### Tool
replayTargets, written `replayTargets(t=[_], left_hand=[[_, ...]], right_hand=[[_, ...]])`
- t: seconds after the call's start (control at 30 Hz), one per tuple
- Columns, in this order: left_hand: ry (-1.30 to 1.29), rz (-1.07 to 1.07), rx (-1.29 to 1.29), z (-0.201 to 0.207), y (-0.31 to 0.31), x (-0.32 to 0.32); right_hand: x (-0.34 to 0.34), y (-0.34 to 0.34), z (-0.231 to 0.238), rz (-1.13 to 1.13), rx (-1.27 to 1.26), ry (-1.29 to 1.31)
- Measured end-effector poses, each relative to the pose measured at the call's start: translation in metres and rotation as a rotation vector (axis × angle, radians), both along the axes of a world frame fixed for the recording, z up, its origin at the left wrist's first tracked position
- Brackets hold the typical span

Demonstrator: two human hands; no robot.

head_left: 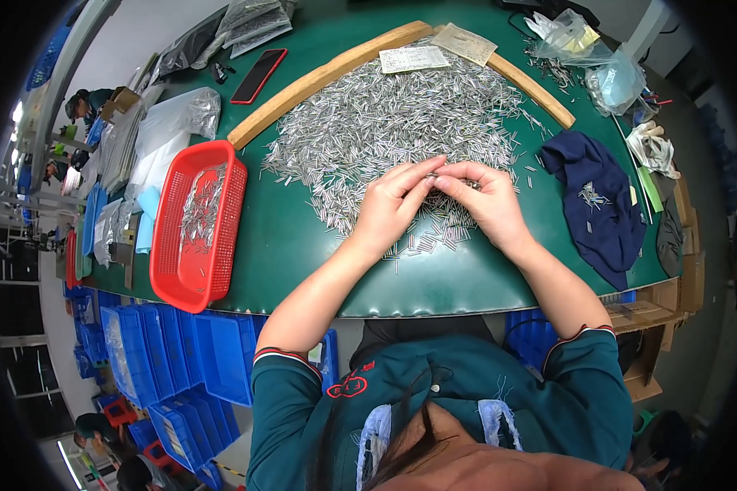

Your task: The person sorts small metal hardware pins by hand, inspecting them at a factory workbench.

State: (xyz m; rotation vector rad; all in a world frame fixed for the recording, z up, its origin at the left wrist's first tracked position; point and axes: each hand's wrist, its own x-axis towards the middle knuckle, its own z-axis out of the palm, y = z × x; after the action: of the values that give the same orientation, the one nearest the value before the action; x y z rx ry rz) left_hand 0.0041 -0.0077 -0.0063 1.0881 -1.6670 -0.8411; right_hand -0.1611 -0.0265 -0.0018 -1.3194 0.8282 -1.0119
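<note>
here, two hands (390, 202) (495, 203) meet over one metal pin heap (393, 114), grip unclear.

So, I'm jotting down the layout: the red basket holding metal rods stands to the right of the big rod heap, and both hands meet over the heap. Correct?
Not quite: the head view shows the red basket holding metal rods to the left of the big rod heap. The left hand and right hand do meet over it.

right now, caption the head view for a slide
Left hand and right hand meet over silvery pins, red basket at left.
</note>
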Motion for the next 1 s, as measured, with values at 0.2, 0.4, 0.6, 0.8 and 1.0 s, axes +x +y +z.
replayTargets(t=[0.2, 0.4, 0.6, 0.8, 1.0], left_hand=[[-0.556, 0.098, -0.402, 0.008, 0.003, -0.004], [-0.424, 0.107, -0.342, 0.009, 0.005, -0.008], [-0.283, 0.014, -0.203, 0.007, 0.004, -0.003], [0.219, -0.106, 0.289, 0.006, 0.004, 0.0], [0.356, -0.065, 0.301, 0.005, 0.0, 0.005]], right_hand=[[0.0, 0.0, 0.001, -0.033, -0.053, 0.111], [-0.005, -0.009, 0.006, 0.158, 0.431, -0.162], [-0.01, -0.015, 0.001, 0.307, 0.933, -0.477], [-0.013, -0.018, -0.005, 0.436, 1.099, -0.696], [-0.013, -0.019, -0.005, 0.512, 1.141, -0.789]])
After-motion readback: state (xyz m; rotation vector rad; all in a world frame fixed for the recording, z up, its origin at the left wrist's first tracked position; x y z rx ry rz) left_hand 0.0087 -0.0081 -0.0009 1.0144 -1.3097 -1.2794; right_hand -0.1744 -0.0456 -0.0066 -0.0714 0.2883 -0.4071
